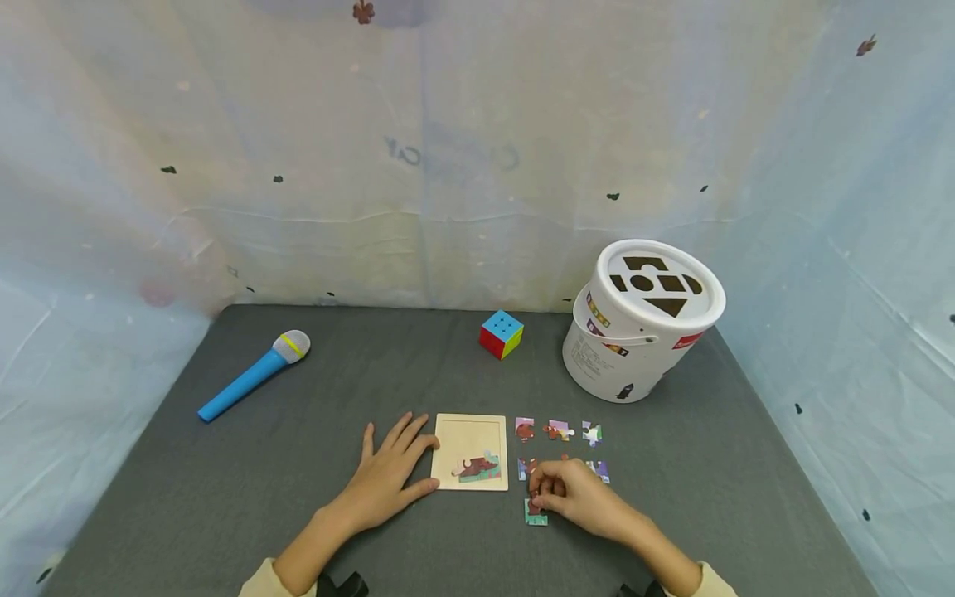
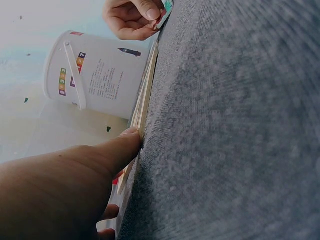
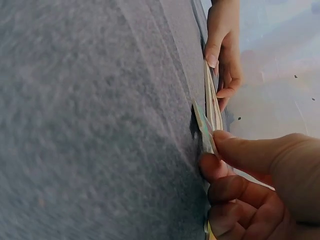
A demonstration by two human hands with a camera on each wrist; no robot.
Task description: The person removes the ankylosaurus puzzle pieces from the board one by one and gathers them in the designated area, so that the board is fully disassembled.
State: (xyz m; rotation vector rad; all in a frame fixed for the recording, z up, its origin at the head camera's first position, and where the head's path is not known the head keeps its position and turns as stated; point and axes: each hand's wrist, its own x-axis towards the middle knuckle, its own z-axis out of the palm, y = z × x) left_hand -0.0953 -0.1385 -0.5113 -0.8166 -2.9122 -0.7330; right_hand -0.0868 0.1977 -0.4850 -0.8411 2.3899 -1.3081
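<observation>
- Stuff further back on the grey bench (image 1: 298, 514): a blue toy microphone (image 1: 252, 375) toward the left edge, a colourful cube (image 1: 501, 334) near the far edge, and a white bucket (image 1: 640, 319) with shape cut-outs in its lid at the far right corner.
- Loose puzzle pieces (image 1: 558, 429) sit in a row just right of the wooden puzzle tray (image 1: 472, 451), between it and the bucket. A couple more are half hidden behind the right hand.
- The tray is near the front edge, about the middle, with a few pieces already in its lower part.
- Left hand (image 1: 388, 479) lies flat, palm down, fingers straight with the tips touching the tray's left side. Grip relaxed, holding nothing.
- Right hand (image 1: 574, 491) is curled, fingers (image 3: 235, 155) and thumb pinching one puzzle piece (image 1: 535, 514) tilted up on its edge off the bench, just right of the tray's near corner.
</observation>
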